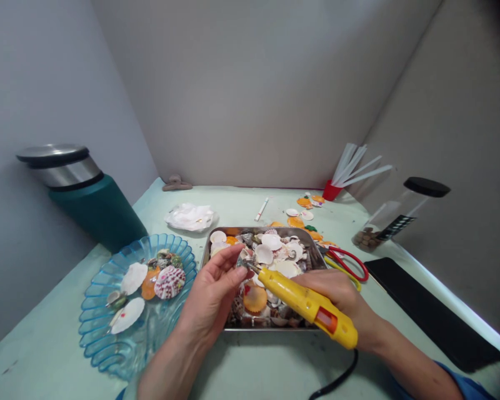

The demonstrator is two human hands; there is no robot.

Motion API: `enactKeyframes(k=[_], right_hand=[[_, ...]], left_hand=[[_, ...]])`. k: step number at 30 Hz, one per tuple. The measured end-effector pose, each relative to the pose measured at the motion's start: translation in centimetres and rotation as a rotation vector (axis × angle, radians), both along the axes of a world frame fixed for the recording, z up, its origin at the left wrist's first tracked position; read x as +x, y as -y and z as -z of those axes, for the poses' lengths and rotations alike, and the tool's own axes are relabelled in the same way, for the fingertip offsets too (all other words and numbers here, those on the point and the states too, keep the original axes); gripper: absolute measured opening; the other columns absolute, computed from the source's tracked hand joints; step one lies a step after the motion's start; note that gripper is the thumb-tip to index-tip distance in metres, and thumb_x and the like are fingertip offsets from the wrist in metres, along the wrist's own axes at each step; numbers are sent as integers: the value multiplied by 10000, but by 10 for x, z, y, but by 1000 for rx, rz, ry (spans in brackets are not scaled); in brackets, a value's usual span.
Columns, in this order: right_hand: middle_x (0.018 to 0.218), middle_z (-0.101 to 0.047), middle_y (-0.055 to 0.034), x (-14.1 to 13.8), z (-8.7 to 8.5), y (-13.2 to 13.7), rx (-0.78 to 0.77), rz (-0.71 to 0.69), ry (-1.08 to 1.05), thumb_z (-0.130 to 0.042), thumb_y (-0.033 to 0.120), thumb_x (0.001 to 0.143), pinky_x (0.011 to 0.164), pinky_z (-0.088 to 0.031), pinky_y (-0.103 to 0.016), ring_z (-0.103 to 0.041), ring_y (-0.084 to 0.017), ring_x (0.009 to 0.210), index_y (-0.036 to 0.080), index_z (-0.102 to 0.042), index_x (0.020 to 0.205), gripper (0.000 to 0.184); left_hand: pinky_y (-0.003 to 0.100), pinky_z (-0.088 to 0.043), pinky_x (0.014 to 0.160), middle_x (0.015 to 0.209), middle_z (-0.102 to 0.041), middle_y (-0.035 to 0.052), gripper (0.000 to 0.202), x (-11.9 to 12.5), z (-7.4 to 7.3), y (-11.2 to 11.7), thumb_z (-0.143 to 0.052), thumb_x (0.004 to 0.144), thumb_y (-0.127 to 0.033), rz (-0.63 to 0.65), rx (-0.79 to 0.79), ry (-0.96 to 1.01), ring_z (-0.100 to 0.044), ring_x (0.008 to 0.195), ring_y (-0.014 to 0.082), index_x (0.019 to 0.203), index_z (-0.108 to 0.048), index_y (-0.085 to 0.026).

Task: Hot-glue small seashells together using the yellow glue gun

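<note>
Over the metal tray full of seashells, my right hand grips a yellow hot glue gun with a black cord. Its metal nozzle points left, at the fingertips of my left hand. Those fingers are closed on a small grey-white seashell, partly covered by the fingers. Nozzle and shell look to be touching or nearly so. White, orange and spotted shells fill the tray below. To the left, a blue scalloped plate bears several shells, among them a purple-speckled scallop shell.
A teal bottle leans at the left. Behind the tray are a white plastic bundle and a marker. At right are red-handled scissors, white sticks in a red cup, a clear jar and a black phone-like slab.
</note>
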State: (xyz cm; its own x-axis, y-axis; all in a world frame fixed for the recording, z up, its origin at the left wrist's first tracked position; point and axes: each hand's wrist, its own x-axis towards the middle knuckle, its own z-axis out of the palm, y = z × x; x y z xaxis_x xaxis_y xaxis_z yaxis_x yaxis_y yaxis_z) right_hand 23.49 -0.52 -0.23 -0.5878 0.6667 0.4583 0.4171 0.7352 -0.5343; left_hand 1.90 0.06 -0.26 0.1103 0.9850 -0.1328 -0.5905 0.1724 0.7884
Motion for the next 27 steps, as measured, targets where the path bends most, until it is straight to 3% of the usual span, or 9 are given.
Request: enactKeyframes(k=[13, 27], right_hand=[[615, -588, -38, -1, -3, 1, 0, -2, 0, -476, 457, 885, 504, -349, -244, -519, -138, 528, 119, -623, 805, 376], [676, -623, -40, -1, -2, 0, -63, 23, 8, -512, 358, 859, 529, -371, -238, -552, -144, 564, 135, -615, 860, 245]], left_hand=[[252, -468, 826, 1044, -645, 45, 324, 0, 2, 0, -736, 668, -118, 22, 15, -9, -592, 922, 150, 980, -685, -190], [297, -450, 882, 1073, -649, 44, 336, 0, 3, 0, -738, 661, -137, 4, 17, -8, -584, 959, 167, 987, -691, -204]])
